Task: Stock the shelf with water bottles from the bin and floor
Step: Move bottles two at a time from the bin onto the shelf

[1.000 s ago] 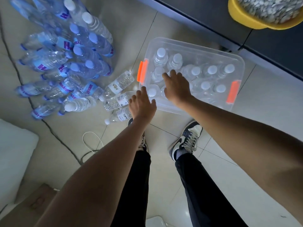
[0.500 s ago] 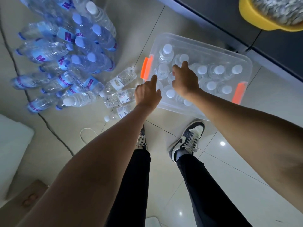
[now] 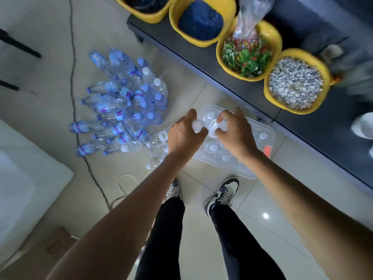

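A clear plastic bin [image 3: 247,172] with orange latches stands on the tiled floor by the dark shelf [image 3: 314,126] and holds several small white-capped water bottles. My left hand [image 3: 182,136] is closed on one small bottle, its white cap [image 3: 197,125] showing between the fingers. My right hand [image 3: 235,132] grips another small bottle by its neck [image 3: 214,127], above the bin. A pile of larger blue-capped bottles [image 3: 121,110] lies on the floor to the left, with a few small bottles [image 3: 159,144] beside the bin.
Yellow tubs line the dark shelf: one with blue material [image 3: 200,21], one with green plastic plants [image 3: 247,55], one with pebbles [image 3: 295,83]. A black cable [image 3: 74,110] runs across the floor. A white block [image 3: 24,178] lies at left. My shoes [image 3: 222,194] stand below the bin.
Both hands have closed on small bottles and lifted them from the bin. The view has tilted up, so the shelf and yellow tubs now show.
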A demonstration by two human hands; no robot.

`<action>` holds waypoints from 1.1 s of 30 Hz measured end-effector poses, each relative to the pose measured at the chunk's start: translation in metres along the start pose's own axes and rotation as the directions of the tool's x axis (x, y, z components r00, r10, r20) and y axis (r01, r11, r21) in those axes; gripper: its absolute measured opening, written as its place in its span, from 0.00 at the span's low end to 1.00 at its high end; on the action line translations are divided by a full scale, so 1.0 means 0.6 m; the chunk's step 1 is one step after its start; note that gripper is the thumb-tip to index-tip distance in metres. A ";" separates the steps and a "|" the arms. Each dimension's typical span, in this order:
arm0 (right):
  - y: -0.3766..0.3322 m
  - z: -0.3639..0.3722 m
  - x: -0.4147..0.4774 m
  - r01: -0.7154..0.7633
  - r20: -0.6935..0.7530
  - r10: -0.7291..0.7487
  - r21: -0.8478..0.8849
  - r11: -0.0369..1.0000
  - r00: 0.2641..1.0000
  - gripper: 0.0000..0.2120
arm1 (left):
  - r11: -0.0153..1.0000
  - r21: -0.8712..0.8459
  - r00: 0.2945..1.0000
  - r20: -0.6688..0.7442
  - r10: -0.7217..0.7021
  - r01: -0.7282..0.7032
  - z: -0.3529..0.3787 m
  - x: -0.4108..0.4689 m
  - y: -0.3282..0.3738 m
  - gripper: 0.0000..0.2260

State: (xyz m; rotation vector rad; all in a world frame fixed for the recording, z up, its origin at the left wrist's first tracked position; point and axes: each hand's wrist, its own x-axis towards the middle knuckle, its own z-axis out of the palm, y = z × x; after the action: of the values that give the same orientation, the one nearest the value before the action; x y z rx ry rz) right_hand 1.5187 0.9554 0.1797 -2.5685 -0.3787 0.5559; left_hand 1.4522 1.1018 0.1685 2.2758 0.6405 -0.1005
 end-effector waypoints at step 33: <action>-0.490 -0.853 -0.305 0.433 -0.592 -0.278 0.135 0.891 0.757 0.10 | 0.796 0.018 0.791 -0.096 0.604 -0.605 -0.815 -0.091 0.721 0.11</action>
State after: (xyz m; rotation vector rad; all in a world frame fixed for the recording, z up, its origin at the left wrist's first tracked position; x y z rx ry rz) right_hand 1.5397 0.9356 0.7971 -2.1778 -0.5272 -0.2818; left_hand 1.5522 1.1633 0.8127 2.3725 -0.0739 0.3298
